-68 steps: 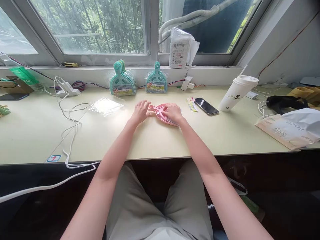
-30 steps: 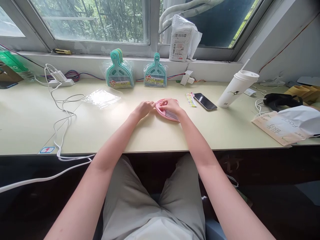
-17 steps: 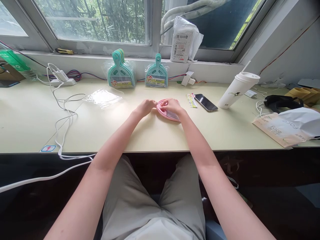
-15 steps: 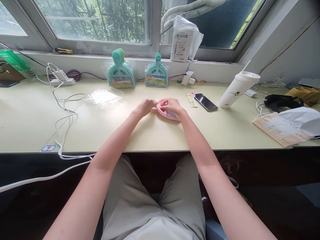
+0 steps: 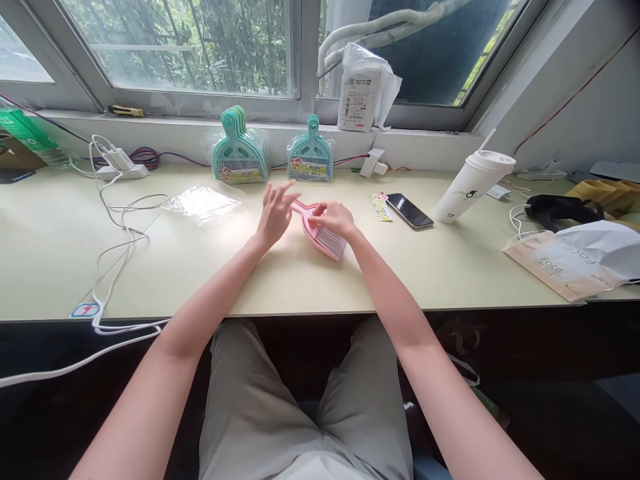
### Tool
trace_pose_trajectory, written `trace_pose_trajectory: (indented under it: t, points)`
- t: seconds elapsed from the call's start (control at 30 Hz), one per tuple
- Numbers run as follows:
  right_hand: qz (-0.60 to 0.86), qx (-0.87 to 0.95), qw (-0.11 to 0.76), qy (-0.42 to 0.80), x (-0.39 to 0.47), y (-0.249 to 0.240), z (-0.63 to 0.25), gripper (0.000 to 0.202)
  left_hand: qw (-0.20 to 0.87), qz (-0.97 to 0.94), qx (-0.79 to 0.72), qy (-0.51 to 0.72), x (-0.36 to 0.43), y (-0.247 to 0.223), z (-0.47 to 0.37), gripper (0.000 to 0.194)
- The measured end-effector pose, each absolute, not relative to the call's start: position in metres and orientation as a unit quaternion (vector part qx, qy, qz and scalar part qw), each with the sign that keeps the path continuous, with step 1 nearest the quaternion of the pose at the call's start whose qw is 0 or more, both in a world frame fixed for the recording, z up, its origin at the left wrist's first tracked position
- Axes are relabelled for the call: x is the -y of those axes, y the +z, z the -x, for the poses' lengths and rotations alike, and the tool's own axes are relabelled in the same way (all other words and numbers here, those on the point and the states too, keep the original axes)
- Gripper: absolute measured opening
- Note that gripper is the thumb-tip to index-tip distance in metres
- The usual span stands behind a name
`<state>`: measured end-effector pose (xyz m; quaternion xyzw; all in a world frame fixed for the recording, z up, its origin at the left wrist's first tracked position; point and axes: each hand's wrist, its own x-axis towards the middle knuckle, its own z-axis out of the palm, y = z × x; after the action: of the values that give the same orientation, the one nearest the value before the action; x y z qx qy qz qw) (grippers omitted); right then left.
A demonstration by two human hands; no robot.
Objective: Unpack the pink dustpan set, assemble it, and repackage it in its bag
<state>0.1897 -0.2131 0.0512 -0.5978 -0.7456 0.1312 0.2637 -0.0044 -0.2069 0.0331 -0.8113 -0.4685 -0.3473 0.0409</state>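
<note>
A small pink dustpan and brush set [image 5: 327,244] is tilted over the desk, its handle to the upper left and its bristles to the lower right. My right hand [image 5: 336,219] pinches it near the middle, with thumb and fingertips on the pink plastic. Beside the handle, my left hand [image 5: 276,212] is open with fingers spread; it is hard to see whether a finger touches the handle. A printed label card [image 5: 381,207] lies right of my right hand, and a flat clear plastic bag [image 5: 203,203] is left of my left hand.
Wrapped teal dustpan sets [image 5: 240,150] and a single one [image 5: 311,152] lean on the back wall. A phone [image 5: 410,211], a tilted white cup [image 5: 473,187] and a tissue pack [image 5: 575,257] are to the right. White cables [image 5: 131,233] trail across the left.
My left hand has let go of the handle end, moved left and spread its fingers. The pink set has swung so its bristle end points lower and nearer, still pinched by my right hand.
</note>
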Motion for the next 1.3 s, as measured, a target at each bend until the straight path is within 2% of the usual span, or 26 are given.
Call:
trace_pose_trajectory:
  t: [0.07, 0.17, 0.27, 0.43, 0.63, 0.73, 0.8, 0.93, 1.07, 1.17, 1.3]
  points:
    - [0.611, 0.714, 0.320, 0.121, 0.213, 0.053, -0.187, 0.020, -0.026, 0.750, 0.501, -0.430, 0.204, 0.037, -0.003, 0.047]
    - [0.624, 0.672, 0.388, 0.095, 0.214, 0.054, -0.183, 0.026, -0.225, 0.707, 0.493, -0.455, 0.206, 0.039, -0.023, 0.058]
    - [0.627, 0.655, 0.414, 0.080, 0.215, 0.055, -0.181, 0.031, -0.368, 0.662, 0.463, -0.460, 0.211, 0.035, -0.050, 0.054]
    - [0.639, 0.656, 0.399, 0.051, 0.212, 0.056, -0.194, 0.042, -0.404, 0.615, 0.436, -0.518, 0.202, 0.034, -0.074, 0.046]
    - [0.719, 0.574, 0.389, -0.040, 0.186, 0.030, -0.242, 0.047, -0.488, 0.505, 0.412, -0.581, 0.178, 0.022, -0.041, 0.039]
    - [0.762, 0.569, 0.309, 0.032, 0.173, 0.009, -0.262, 0.051, -0.524, 0.432, 0.425, -0.598, 0.171, 0.015, -0.017, 0.039]
    - [0.739, 0.611, 0.272, 0.084, 0.169, 0.000, -0.268, 0.044, -0.525, 0.398, 0.439, -0.611, 0.166, 0.013, -0.003, 0.037]
    - [0.630, 0.699, 0.307, 0.144, 0.168, 0.000, -0.262, 0.032, -0.513, 0.352, 0.452, -0.639, 0.158, 0.014, 0.014, 0.029]
    - [0.626, 0.696, 0.339, 0.093, 0.175, 0.005, -0.249, 0.033, -0.500, 0.301, 0.469, -0.663, 0.154, 0.013, 0.022, 0.029]
    - [0.671, 0.686, 0.275, 0.049, 0.179, 0.005, -0.243, 0.037, -0.509, 0.272, 0.470, -0.668, 0.153, 0.011, 0.025, 0.034]
    - [0.649, 0.721, 0.220, 0.106, 0.182, 0.006, -0.243, 0.038, -0.515, 0.258, 0.478, -0.663, 0.155, 0.011, 0.024, 0.040]
